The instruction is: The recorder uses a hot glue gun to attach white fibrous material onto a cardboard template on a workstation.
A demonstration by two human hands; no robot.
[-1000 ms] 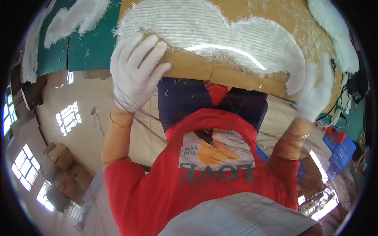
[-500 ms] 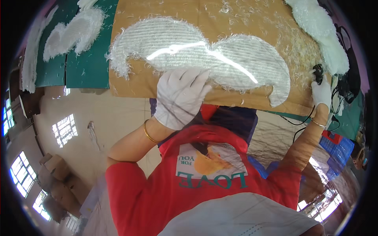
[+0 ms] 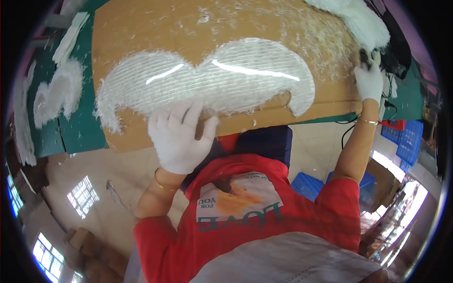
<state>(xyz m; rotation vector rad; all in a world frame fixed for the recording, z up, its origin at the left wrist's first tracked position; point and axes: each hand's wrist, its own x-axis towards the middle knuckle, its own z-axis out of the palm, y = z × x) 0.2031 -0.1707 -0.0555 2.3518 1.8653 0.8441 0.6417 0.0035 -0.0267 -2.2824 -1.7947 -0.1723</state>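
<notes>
A white shaggy piece of plush fabric (image 3: pixel 245 75), shaped like a pair of wings with fine ribbed lines, lies flat on the brown cardboard (image 3: pixel 155 28). Two bright white streaks cross it. My left hand (image 3: pixel 181 134), in a white glove, rests at its lower edge with the fingers spread and the thumb apart. Far to the right, my gloved right hand (image 3: pixel 369 82) is closed around a small black tool (image 3: pixel 364 57), whose kind I cannot make out. That hand sits just below a thick white fluffy piece (image 3: pixel 365 28) at the cardboard's right side.
White fibre scraps (image 3: pixel 330 42) litter the cardboard, thickest at the right. On the green table (image 3: pixel 82 122) to the left lie a smaller white fluffy piece (image 3: pixel 59 92) and white strips (image 3: pixel 70 40). Black cords (image 3: pixel 347 132) hang by my right arm. Blue crates (image 3: pixel 409 144) stand lower right.
The view has shifted and tilted, so the plush fabric shows lower and farther left. My left fingers have spread from a more bent, gathered pose. The right hand still holds the black tool.
</notes>
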